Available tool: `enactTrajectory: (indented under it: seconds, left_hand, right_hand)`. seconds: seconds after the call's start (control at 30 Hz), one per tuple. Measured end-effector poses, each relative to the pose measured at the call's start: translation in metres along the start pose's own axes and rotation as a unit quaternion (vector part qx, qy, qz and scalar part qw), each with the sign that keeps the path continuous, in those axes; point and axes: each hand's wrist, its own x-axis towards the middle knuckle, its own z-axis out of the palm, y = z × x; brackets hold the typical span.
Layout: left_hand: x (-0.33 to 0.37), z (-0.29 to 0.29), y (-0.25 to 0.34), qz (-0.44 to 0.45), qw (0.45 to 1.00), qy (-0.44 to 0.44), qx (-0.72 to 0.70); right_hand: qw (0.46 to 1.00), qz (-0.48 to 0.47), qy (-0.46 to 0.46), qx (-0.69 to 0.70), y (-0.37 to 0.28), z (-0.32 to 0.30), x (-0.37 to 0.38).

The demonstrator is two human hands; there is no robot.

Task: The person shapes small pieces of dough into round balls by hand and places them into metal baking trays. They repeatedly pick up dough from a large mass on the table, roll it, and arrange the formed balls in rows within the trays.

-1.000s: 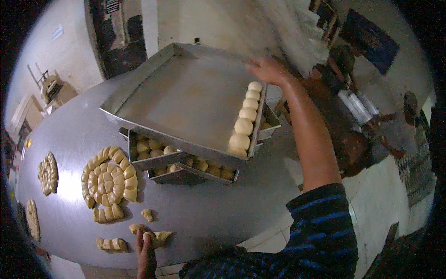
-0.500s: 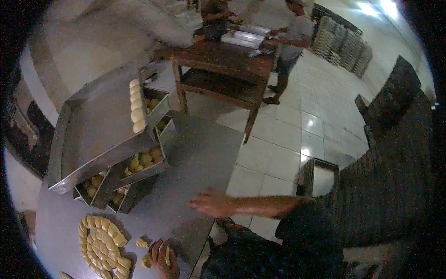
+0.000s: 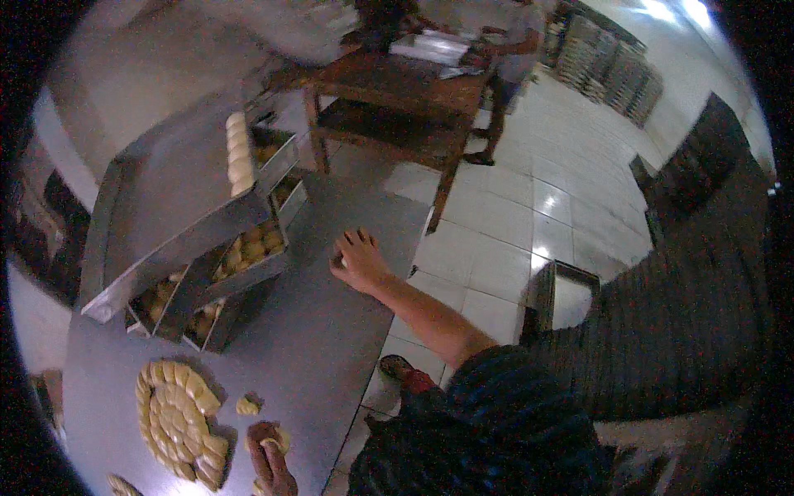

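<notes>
My left hand, at the lower edge, has its fingers closed around a pale yellow dough piece. A small dough lump lies on the table just beyond it. To its left is a large round of dough, scored into many segments in a spiral. My right hand reaches over the grey tabletop, palm down, fingers bent and apart; I see nothing in it. Left of it, stacked metal trays hold round dough balls. One row of pale balls lines the top tray's edge.
A grey metal table bears all this. Beyond stands a wooden table with metal pans, where a person works. Dark stacked trays rise on the right, beside a tray on the tiled floor.
My right hand has moved away from me, up along the table toward the stacked trays. My left hand has shifted slightly left, still with dough in it. The view has tilted a little.
</notes>
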Motion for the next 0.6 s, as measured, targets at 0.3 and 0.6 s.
enactTrajectory:
  seconds: [0.3,0.6]
  left_hand:
    - [0.024,0.004,-0.028,-0.156,0.96,0.207,-0.105]
    - [0.069,0.059,-0.003,-0.144,0.972,0.122,-0.139]
  right_hand:
    - [0.995,-0.029,-0.089,0.032,0.039,-0.019,0.03]
    - [0.956,-0.204,-0.168,0.124,0.083,0.006,0.048]
